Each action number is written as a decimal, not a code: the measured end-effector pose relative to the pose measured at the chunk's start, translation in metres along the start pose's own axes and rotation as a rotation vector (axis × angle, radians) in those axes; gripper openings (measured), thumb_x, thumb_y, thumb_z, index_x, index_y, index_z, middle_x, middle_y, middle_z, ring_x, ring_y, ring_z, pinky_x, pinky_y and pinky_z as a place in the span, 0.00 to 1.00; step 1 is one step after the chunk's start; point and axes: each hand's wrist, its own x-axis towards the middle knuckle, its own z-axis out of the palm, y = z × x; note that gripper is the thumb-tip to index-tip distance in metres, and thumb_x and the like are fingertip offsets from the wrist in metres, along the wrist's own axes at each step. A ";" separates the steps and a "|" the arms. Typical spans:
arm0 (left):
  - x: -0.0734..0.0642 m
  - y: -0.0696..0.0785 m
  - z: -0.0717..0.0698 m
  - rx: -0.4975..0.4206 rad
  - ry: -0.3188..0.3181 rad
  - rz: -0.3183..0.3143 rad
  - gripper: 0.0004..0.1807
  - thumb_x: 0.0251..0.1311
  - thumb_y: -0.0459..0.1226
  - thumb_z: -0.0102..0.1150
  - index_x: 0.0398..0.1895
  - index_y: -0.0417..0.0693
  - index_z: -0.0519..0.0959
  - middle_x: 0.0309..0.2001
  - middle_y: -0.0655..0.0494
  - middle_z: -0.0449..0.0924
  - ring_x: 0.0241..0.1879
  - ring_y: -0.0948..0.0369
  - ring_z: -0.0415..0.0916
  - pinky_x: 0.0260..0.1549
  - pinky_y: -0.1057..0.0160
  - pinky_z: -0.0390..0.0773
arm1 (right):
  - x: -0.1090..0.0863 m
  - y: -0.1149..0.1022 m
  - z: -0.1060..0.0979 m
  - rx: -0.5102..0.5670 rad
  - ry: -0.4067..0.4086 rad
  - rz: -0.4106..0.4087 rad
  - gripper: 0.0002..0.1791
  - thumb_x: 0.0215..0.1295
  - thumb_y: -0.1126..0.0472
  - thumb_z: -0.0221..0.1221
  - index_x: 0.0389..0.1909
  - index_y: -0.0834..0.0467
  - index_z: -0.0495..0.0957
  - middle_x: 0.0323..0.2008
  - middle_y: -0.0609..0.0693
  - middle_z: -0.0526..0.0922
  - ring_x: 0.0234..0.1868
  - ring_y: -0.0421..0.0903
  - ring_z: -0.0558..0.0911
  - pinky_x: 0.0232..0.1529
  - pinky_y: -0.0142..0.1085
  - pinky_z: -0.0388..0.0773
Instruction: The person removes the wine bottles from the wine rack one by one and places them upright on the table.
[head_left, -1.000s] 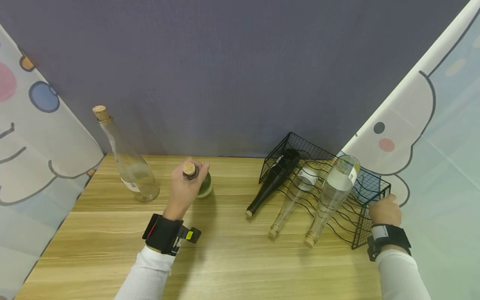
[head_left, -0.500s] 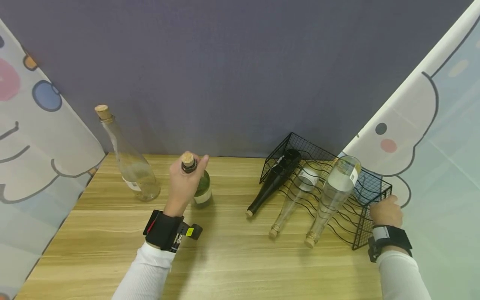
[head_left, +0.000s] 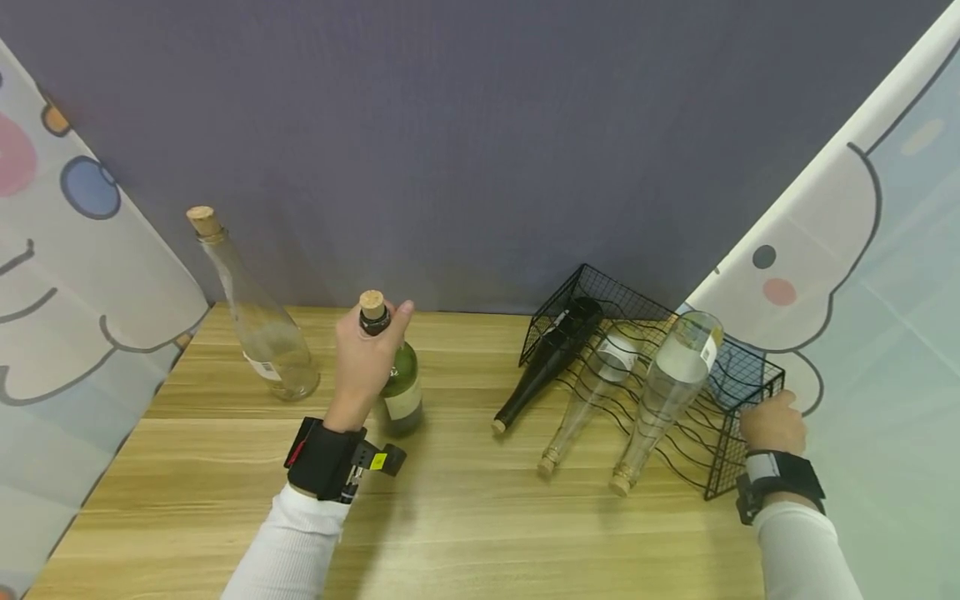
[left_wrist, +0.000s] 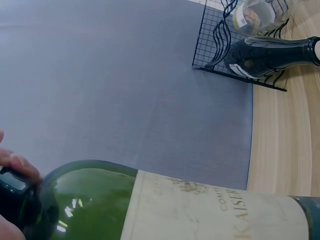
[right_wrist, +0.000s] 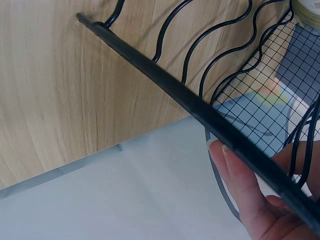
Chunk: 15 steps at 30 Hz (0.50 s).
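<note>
Around the neck of a green wine bottle (head_left: 402,398) with a cork, my left hand (head_left: 358,358) keeps its grip, thumb pointing up. The bottle tilts, its base swung toward me; its cream label (left_wrist: 200,207) fills the bottom of the left wrist view. On the right, my right hand (head_left: 772,423) holds the near right end of a black wire wine rack (head_left: 742,367). In the right wrist view its fingers (right_wrist: 240,180) lie against the rack's thick rail. Lying in the rack are a dark bottle (head_left: 542,367) and two clear bottles, corks toward me.
A tall clear corked bottle (head_left: 273,337) stands at the back left of the wooden table (head_left: 480,517). A grey panel (head_left: 465,150) rises behind the table, and printed cloths (head_left: 900,333) flank it.
The green bottle's base has swung toward me and its neck has shifted slightly left and back, so its label now shows. The right hand and rack stay put.
</note>
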 end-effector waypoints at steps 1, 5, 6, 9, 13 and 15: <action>0.000 0.003 0.000 0.008 -0.003 -0.007 0.16 0.61 0.35 0.62 0.21 0.34 0.71 0.13 0.66 0.68 0.13 0.66 0.62 0.15 0.70 0.62 | 0.000 0.000 0.000 -0.001 -0.001 0.002 0.33 0.66 0.62 0.47 0.58 0.84 0.46 0.43 0.91 0.66 0.42 0.82 0.72 0.35 0.63 0.76; -0.002 0.017 0.001 0.052 -0.019 -0.024 0.16 0.62 0.33 0.60 0.20 0.33 0.70 0.13 0.65 0.65 0.13 0.67 0.59 0.16 0.68 0.61 | 0.000 -0.001 0.000 0.003 0.007 0.007 0.32 0.66 0.63 0.46 0.59 0.84 0.46 0.43 0.91 0.67 0.42 0.81 0.72 0.34 0.62 0.76; -0.002 0.017 0.001 0.053 -0.023 -0.031 0.16 0.62 0.33 0.60 0.20 0.34 0.70 0.13 0.65 0.65 0.13 0.67 0.59 0.16 0.68 0.61 | 0.000 -0.001 0.001 0.003 0.010 0.009 0.32 0.66 0.63 0.46 0.59 0.84 0.46 0.43 0.91 0.67 0.42 0.81 0.72 0.34 0.62 0.76; -0.001 0.013 0.001 0.051 -0.039 -0.053 0.17 0.62 0.35 0.61 0.19 0.36 0.69 0.12 0.66 0.65 0.12 0.67 0.58 0.16 0.68 0.60 | 0.000 0.000 0.001 0.000 0.007 0.011 0.33 0.65 0.64 0.46 0.59 0.84 0.46 0.43 0.90 0.67 0.42 0.81 0.73 0.34 0.62 0.76; 0.003 0.000 -0.003 0.053 -0.091 -0.078 0.18 0.62 0.40 0.62 0.20 0.38 0.70 0.13 0.64 0.67 0.13 0.64 0.59 0.16 0.66 0.63 | 0.000 0.000 0.001 0.002 0.012 0.011 0.33 0.65 0.63 0.46 0.60 0.84 0.46 0.43 0.90 0.67 0.42 0.81 0.73 0.34 0.62 0.76; 0.003 -0.003 -0.006 0.072 -0.139 -0.094 0.16 0.61 0.41 0.62 0.25 0.38 0.70 0.17 0.60 0.68 0.16 0.61 0.63 0.20 0.64 0.66 | 0.000 0.000 0.001 0.003 0.015 0.013 0.33 0.66 0.63 0.46 0.60 0.84 0.46 0.43 0.90 0.67 0.42 0.81 0.73 0.35 0.62 0.76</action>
